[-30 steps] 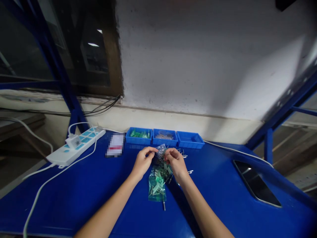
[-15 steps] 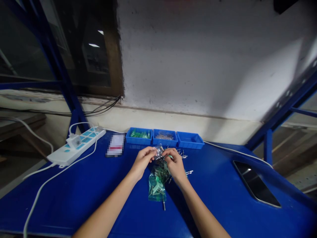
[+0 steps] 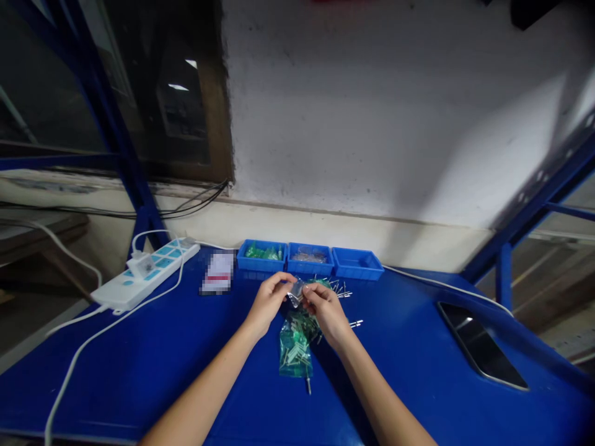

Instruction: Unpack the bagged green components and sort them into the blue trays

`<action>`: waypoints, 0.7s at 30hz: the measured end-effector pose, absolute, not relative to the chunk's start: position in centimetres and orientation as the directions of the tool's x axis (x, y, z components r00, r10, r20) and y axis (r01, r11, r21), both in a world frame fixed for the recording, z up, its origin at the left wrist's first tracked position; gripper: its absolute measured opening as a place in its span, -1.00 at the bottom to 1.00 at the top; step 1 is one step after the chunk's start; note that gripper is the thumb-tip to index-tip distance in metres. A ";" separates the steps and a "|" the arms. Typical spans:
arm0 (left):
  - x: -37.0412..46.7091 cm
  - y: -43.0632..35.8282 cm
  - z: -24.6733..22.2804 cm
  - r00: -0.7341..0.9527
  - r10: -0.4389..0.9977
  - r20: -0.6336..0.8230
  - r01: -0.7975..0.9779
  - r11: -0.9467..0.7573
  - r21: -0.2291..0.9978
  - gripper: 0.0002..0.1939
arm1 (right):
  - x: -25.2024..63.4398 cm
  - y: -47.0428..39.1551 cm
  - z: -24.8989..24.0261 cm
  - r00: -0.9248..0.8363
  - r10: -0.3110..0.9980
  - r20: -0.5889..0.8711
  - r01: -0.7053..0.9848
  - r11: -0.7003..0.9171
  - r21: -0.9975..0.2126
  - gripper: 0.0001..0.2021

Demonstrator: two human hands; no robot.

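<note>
A small clear plastic bag [image 3: 295, 293] is stretched between my two hands above the blue table. My left hand [image 3: 269, 298] pinches its left side between thumb and fingers. At its right edge, my right hand [image 3: 324, 307] has its thumb and fingers closed on the bag; whether a small part is also in them I cannot make out. Beneath the hands lies a pile of thin metal pins [image 3: 344, 291], partly hidden. A green plastic bag [image 3: 296, 354] with several pale pieces lies in front of the pile, and one loose pin [image 3: 308, 384] sticks out below it.
Along the wall stand a blue bin with green bags [image 3: 263, 253], a blue bin with clear bags [image 3: 310, 256] and an empty blue bin [image 3: 357, 262]. A white power strip [image 3: 149, 275] and cables lie left. A smartphone [image 3: 482, 345] rests at right.
My right hand has shifted slightly left and closed on the clear bag's right edge. My left hand has barely moved, and the bag has turned a little.
</note>
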State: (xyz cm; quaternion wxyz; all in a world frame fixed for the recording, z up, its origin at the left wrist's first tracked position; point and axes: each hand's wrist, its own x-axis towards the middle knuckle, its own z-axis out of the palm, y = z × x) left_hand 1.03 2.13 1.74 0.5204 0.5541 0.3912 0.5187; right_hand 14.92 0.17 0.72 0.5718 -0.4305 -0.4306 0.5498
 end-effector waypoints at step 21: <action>0.6 2.7 1.3 0.295 0.947 -0.125 -0.151 0.175 0.973 -0.72 | 15.4 0.3 -0.1 0.175 0.888 0.425 0.308 0.361 -0.880 -0.88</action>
